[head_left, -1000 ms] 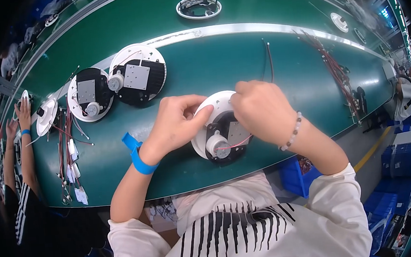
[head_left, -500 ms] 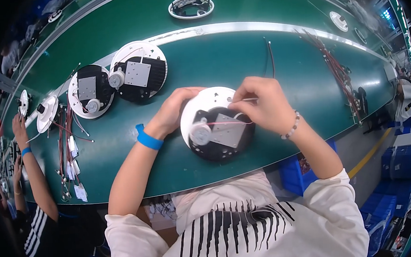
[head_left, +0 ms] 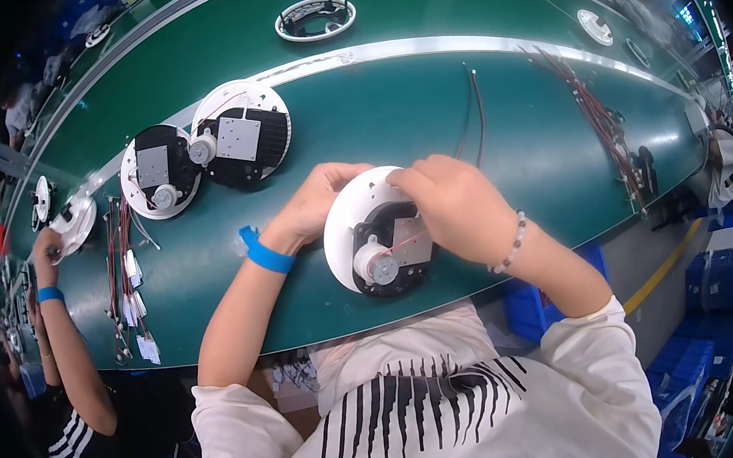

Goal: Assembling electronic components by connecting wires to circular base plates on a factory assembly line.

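A round white disc unit (head_left: 339,240) is tipped up over the table in front of me. It carries a black base (head_left: 397,285), a grey metal plate (head_left: 410,241) and a small silver motor (head_left: 380,267) with a thin pinkish wire. My left hand (head_left: 319,200) grips the disc by its upper left edge, its fingertips hidden behind. At the upper right rim, my right hand (head_left: 459,200) is closed in a pinch and covers part of the plate. The pale wire seen in that pinch a moment ago is hidden by the fingers now.
Two similar disc units (head_left: 153,166) (head_left: 243,138) lie left on the green table. Bundled wires with white tags (head_left: 130,291) hang nearby; more wires (head_left: 599,120) lie right. A ring part (head_left: 315,18) sits beyond the white strip. A co-worker's hand (head_left: 47,254) holds another disc far left.
The disc unit has tilted and turned, its motor now lower and further right. My right hand has rolled over the rim, hiding the pale wire. The co-worker's hand has moved down.
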Available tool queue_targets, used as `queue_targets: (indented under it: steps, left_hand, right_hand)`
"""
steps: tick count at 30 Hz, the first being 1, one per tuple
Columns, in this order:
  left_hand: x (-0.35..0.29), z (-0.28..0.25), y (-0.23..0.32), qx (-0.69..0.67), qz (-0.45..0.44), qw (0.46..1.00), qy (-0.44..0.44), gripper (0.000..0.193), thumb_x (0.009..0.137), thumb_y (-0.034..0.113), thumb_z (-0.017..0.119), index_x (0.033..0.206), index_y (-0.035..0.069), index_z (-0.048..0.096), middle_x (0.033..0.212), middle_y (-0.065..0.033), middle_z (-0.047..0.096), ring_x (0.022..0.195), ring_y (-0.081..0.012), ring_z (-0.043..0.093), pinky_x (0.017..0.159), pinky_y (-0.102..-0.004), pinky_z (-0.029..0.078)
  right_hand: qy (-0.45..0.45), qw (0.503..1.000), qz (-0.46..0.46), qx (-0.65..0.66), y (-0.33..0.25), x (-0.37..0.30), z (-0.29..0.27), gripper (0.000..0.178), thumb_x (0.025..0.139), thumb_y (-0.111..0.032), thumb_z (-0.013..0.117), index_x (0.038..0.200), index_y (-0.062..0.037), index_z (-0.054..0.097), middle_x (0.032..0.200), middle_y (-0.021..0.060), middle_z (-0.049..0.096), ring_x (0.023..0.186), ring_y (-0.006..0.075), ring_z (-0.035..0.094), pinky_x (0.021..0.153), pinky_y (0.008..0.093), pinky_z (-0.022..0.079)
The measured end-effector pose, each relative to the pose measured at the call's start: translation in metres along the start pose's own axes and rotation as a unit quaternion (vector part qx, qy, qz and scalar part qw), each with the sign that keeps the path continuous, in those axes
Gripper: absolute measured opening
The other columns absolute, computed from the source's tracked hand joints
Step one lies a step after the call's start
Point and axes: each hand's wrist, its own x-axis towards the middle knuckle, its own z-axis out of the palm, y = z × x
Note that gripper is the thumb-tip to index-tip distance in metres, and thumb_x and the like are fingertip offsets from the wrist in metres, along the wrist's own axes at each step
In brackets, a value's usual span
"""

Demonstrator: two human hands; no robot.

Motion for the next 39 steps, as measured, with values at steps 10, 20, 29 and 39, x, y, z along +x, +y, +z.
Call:
queue_targets:
  steps: [10, 20, 29, 39]
  left_hand:
    - [-0.009, 0.002, 0.009, 0.08, -0.002, 0.997, 0.007, 0.019, 0.073, 0.011, 0.063, 0.086, 0.0, 0.055, 0.084, -0.004, 0.06, 0.077, -0.0073, 0.054, 0.068, -0.0215, 0.044]
    - [-0.016, -0.029, 0.027, -0.015, 0.03, 0.968, 0.249, 0.012, 0.086, 0.016, 0.044, 0.087, 0.004, 0.047, 0.074, -0.0066, 0.056, 0.06, -0.0077, 0.054, 0.047, -0.016, 0.041]
    - [-0.019, -0.009, 0.03, -0.03, 0.053, 0.952, 0.301, 0.018, 0.088, 0.021, 0.042, 0.09, 0.004, 0.044, 0.066, -0.0059, 0.052, 0.039, -0.0078, 0.046, 0.032, -0.0167, 0.036]
    - [-0.027, -0.017, 0.036, 0.056, 0.119, 0.924, 0.359, 0.016, 0.083, 0.015, 0.05, 0.091, 0.001, 0.049, 0.068, -0.0054, 0.055, 0.049, -0.0095, 0.052, 0.044, -0.0192, 0.042]
  right_hand:
    - [0.006, 0.807, 0.284, 0.517, 0.03, 0.01, 0.013, 0.034, 0.086, -0.032, 0.042, 0.094, -0.001, 0.053, 0.077, 0.0068, 0.057, 0.069, 0.0146, 0.055, 0.061, 0.0252, 0.043]
    - [-0.129, 0.786, 0.23, 0.56, 0.029, -0.014, 0.036, 0.018, 0.077, -0.013, 0.057, 0.084, 0.0028, 0.054, 0.075, 0.0031, 0.054, 0.069, 0.0072, 0.051, 0.06, 0.0195, 0.042]
    - [-0.075, 0.735, 0.25, 0.626, 0.021, -0.009, 0.022, 0.04, 0.075, -0.009, 0.056, 0.111, 0.0055, 0.047, 0.103, 0.0105, 0.052, 0.093, 0.0162, 0.051, 0.081, 0.027, 0.04]
    - [-0.085, 0.726, 0.243, 0.638, 0.038, -0.039, 0.008, 0.039, 0.076, -0.013, 0.055, 0.109, 0.0076, 0.048, 0.105, 0.0123, 0.053, 0.099, 0.0189, 0.049, 0.086, 0.0305, 0.037]
